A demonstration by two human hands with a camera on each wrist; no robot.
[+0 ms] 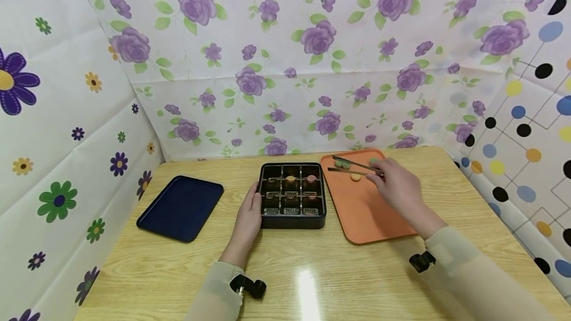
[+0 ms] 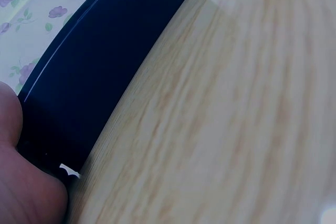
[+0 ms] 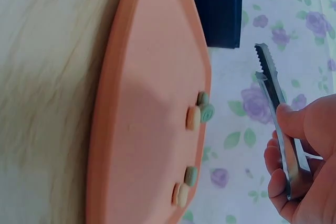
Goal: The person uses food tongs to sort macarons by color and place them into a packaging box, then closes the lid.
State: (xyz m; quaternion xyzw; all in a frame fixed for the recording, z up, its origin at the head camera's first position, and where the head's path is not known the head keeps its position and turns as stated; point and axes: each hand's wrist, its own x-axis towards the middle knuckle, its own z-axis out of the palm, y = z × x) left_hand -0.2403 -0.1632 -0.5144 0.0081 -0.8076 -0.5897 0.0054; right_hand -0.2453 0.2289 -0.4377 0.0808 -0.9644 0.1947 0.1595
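My right hand (image 1: 399, 187) grips metal tongs (image 3: 281, 114) with toothed tips, held parted above the far part of an orange tray (image 1: 357, 212). Nothing is between the tips. Several small macarons lie on that tray, among them a green macaron (image 3: 207, 113) and a yellowish macaron (image 3: 181, 194). My left hand (image 1: 247, 214) rests along the left side of a black box (image 1: 292, 222), its fingers fairly straight against the outer wall. Inside, a clear divided insert holds a yellow macaron (image 1: 291, 178) and a pink macaron (image 1: 311, 178) in the far row.
A dark blue tray (image 1: 180, 207) lies on the wooden table (image 1: 285, 271) to the left of the box. Flowered cloth (image 1: 285, 73) hangs behind the table, with patterned sheets at both sides. The orange tray stands close beside the box's right wall.
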